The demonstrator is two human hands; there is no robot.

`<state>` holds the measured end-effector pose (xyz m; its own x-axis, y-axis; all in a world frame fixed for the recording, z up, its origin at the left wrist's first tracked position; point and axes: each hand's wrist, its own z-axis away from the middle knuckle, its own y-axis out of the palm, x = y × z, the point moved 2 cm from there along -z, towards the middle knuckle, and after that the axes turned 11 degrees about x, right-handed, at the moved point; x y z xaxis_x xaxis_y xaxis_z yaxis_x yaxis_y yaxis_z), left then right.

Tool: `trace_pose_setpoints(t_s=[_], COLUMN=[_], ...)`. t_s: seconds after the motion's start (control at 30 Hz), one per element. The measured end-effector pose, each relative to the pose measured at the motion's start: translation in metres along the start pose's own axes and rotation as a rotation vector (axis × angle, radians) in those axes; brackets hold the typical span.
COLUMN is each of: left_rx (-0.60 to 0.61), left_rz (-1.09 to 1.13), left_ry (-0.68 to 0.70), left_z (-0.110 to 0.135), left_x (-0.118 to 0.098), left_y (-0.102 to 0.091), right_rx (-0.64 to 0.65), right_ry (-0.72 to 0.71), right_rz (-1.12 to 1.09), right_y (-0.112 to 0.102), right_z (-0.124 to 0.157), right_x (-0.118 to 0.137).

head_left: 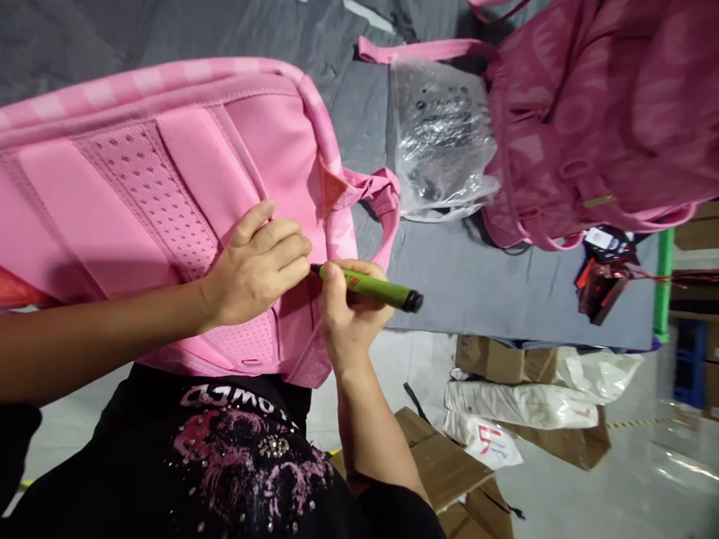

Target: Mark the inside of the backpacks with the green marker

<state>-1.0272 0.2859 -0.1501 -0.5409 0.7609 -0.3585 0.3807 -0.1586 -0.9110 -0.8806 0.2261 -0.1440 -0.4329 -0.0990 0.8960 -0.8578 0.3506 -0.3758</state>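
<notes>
A pink backpack (277, 144) lies in front of me on the grey-covered table, its padded back panel facing up. My left hand (261, 264) rests on this panel, fingers bent and close together, gripping at the fabric; its thumb is hidden. In my right hand (353, 311) is a green marker pen (373, 287), held between thumb and fingers. The pen's black end points right. Its other end reaches the left fingertips, and I cannot see whether it touches the fabric. Beside my right hand a knotted pink loop (385, 194) sticks out from the backpack's edge.
A second, darker pink backpack (576, 115) stands at right. A clear plastic bag (442, 132) lies between the two backpacks. Red and black tags (603, 281) hang near the table's green edge (665, 281). Cardboard boxes (440, 453) and white bags (522, 402) sit on the floor.
</notes>
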Motion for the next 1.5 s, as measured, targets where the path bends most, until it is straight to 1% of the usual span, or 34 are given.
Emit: trace_pose_setpoints(t_s=[0.07,0.17,0.3,0.33,0.4,0.47,0.53,0.6,0.73,0.77,0.83,0.93,1.07,1.17,1.27,1.37,1.5], left_rx=[0.021,0.065,0.066,0.062,0.064,0.065,0.057,0.053,0.061,0.064,0.075,0.081,0.075,0.083,0.087,0.096,0.071], left_rz=[0.011,0.006,-0.044,-0.052,-0.064,-0.07,-0.076,-0.101,-0.163,-0.156,-0.119,-0.07,-0.064,-0.066,-0.099,-0.099,-0.071], left_ry=[-0.006,-0.014,-0.008,-0.003,0.001,-0.004,-0.004,0.008,0.015,0.009,-0.003,-0.009,-0.006,-0.005,-0.003,-0.009,-0.006], left_z=[0.0,0.0,0.0,0.0,-0.001,-0.001,0.0,0.0,0.001,0.001,0.0,-0.001,-0.001,0.0,0.0,0.0,0.0], left_x=[-0.001,-0.001,-0.001,-0.001,-0.002,-0.002,-0.002,-0.002,-0.002,-0.002,-0.002,-0.002,-0.001,-0.001,-0.001,-0.001,-0.001], left_y=[-0.001,-0.001,0.001,0.001,0.0,-0.001,-0.002,-0.002,-0.001,-0.001,-0.001,-0.002,-0.003,-0.001,-0.001,-0.002,-0.002], right_rx=[-0.017,-0.011,-0.104,-0.107,-0.069,-0.033,-0.044,-0.07,-0.036,-0.047,-0.07,-0.024,-0.068,-0.03,-0.052,-0.02,-0.024], right_ry=[0.002,0.013,0.044,0.05,0.046,0.01,-0.016,-0.011,-0.019,-0.021,-0.007,0.013,0.017,0.037,0.052,0.058,0.07], right_rz=[0.01,-0.005,-0.026,-0.028,-0.025,-0.019,-0.026,-0.044,-0.02,0.004,0.035,0.034,0.027,0.018,0.014,-0.014,-0.04], right_y=[0.0,0.001,-0.003,-0.004,-0.003,-0.002,-0.001,0.0,0.001,0.001,0.001,0.002,0.001,-0.001,-0.002,-0.001,0.001], right_z=[0.0,-0.001,0.003,0.005,0.007,0.008,0.007,0.004,-0.001,-0.001,-0.001,-0.001,-0.001,-0.001,0.0,0.0,0.0], right_x=[0.001,-0.001,-0.01,-0.012,-0.014,-0.013,-0.01,-0.008,-0.006,-0.006,-0.007,-0.007,-0.006,-0.008,-0.009,-0.009,-0.006])
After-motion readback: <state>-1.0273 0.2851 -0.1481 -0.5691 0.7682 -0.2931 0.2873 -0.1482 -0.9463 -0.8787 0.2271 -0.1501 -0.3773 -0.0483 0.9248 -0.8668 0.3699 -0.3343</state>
